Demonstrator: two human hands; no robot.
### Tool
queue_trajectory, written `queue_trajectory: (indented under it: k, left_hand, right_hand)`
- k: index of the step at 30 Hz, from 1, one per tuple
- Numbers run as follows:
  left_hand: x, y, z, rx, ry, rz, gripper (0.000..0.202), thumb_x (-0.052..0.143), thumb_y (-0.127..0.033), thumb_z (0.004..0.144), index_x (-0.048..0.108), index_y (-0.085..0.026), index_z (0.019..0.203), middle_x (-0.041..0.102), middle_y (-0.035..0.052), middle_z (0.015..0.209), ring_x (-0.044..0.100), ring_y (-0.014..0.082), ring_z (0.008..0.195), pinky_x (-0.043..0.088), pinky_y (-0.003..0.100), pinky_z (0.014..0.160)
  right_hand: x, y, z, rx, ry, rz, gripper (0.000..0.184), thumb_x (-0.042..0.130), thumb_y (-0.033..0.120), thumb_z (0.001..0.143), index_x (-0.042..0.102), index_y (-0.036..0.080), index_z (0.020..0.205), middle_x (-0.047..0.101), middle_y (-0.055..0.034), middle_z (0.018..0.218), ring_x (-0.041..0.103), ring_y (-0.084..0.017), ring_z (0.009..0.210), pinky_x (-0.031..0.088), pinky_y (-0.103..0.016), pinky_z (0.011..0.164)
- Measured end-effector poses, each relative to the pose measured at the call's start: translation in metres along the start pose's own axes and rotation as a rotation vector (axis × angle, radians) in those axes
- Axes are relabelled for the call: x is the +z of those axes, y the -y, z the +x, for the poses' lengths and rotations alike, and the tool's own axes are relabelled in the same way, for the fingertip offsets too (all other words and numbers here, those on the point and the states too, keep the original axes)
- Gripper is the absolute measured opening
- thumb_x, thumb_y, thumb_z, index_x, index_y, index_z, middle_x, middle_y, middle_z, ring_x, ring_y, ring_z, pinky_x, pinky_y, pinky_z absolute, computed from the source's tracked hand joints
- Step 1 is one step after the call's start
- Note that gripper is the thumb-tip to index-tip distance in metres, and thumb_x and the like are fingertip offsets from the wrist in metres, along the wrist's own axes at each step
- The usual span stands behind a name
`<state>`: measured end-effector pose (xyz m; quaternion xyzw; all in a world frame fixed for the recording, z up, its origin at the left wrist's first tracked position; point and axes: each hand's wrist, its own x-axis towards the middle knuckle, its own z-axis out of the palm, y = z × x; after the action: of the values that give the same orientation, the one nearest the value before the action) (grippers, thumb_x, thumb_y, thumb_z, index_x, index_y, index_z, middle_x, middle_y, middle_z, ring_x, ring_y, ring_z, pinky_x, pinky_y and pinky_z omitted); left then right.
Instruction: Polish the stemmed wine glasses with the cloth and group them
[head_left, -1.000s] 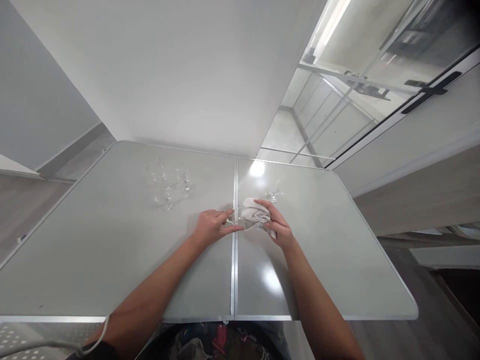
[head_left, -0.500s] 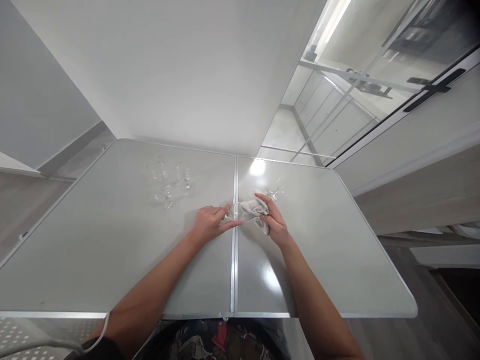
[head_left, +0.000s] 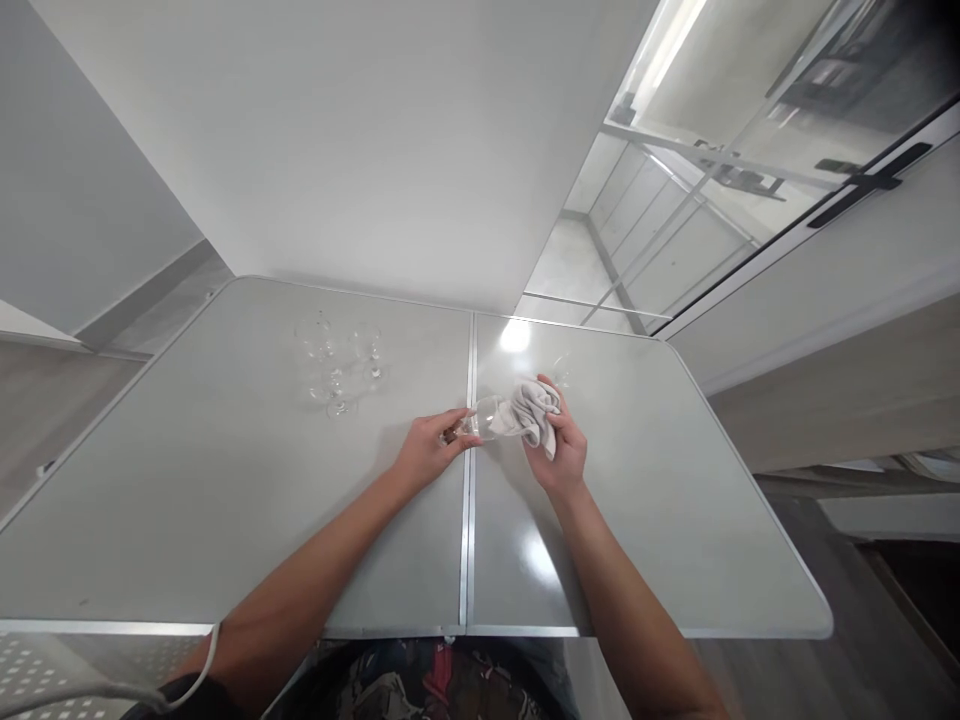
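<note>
A clear stemmed glass lies sideways in the air over the table's seam, its mouth facing right. My left hand is closed around its lower end, thumb and fingers on either side; the foot is mostly hidden by the fingers. With my right hand I grip a crumpled whitish cloth, part of which reaches into the glass's mouth. Behind that hand stands another clear glass, partly covered by it.
Several clear glasses stand grouped on the left half of the pale grey folding table. A metal seam divides the tabletop. A white wall panel rises at the back edge, and a glass-fronted frame is at right.
My right hand has shifted right with the cloth, drawing most of it out of the glass. The left hand keeps hold of the glass near the same spot.
</note>
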<state>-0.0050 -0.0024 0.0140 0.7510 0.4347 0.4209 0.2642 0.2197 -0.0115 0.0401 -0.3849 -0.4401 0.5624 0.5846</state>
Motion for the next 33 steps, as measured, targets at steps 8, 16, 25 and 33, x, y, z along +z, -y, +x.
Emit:
queue_trajectory:
  k: [8, 16, 25, 33]
  left_hand:
    - [0.008, -0.007, 0.005, -0.242, 0.104, -0.456, 0.036, 0.044, -0.039, 0.100, 0.060, -0.017, 0.078, 0.065, 0.0007, 0.067, 0.060, 0.0136, 0.064, 0.050, 0.026, 0.064]
    - [-0.003, 0.006, 0.000, 0.017, 0.080, 0.186, 0.021, 0.052, -0.007, 0.072, 0.065, -0.015, 0.086, 0.070, 0.0055, 0.074, 0.064, 0.0202, 0.066, 0.048, 0.030, 0.063]
    - [-0.016, -0.002, 0.005, 0.448, 0.107, 0.695, 0.019, 0.048, -0.001, 0.079, 0.053, -0.019, 0.074, 0.060, 0.0015, 0.062, 0.056, 0.0160, 0.054, 0.040, 0.031, 0.061]
    - [-0.010, -0.004, -0.003, 0.626, 0.169, 0.691, 0.017, 0.047, -0.007, 0.092, 0.061, -0.015, 0.099, 0.061, 0.0010, 0.065, 0.058, 0.0162, 0.058, 0.041, 0.032, 0.063]
  right_hand:
    - [0.028, -0.032, -0.016, 0.001, 0.212, -0.166, 0.072, 0.050, 0.036, 0.095, 0.020, 0.028, 0.160, 0.048, -0.0100, 0.149, 0.051, -0.029, 0.133, 0.046, -0.054, 0.108]
    - [0.018, -0.033, -0.012, -0.618, 0.525, -1.141, 0.048, 0.053, 0.020, 0.099, 0.056, 0.048, 0.139, 0.074, 0.0016, 0.108, 0.064, -0.024, 0.112, 0.002, -0.071, 0.121]
    - [0.027, -0.012, -0.014, -0.791, 0.221, -1.449, 0.051, 0.060, 0.021, 0.094, 0.056, 0.036, 0.143, 0.069, -0.0005, 0.083, 0.062, -0.022, 0.085, 0.008, -0.069, 0.122]
    - [0.012, 0.007, -0.001, -0.067, 0.235, -0.687, 0.025, 0.062, 0.040, 0.092, 0.070, 0.020, 0.104, 0.069, -0.0047, 0.094, 0.062, -0.020, 0.081, 0.050, -0.032, 0.076]
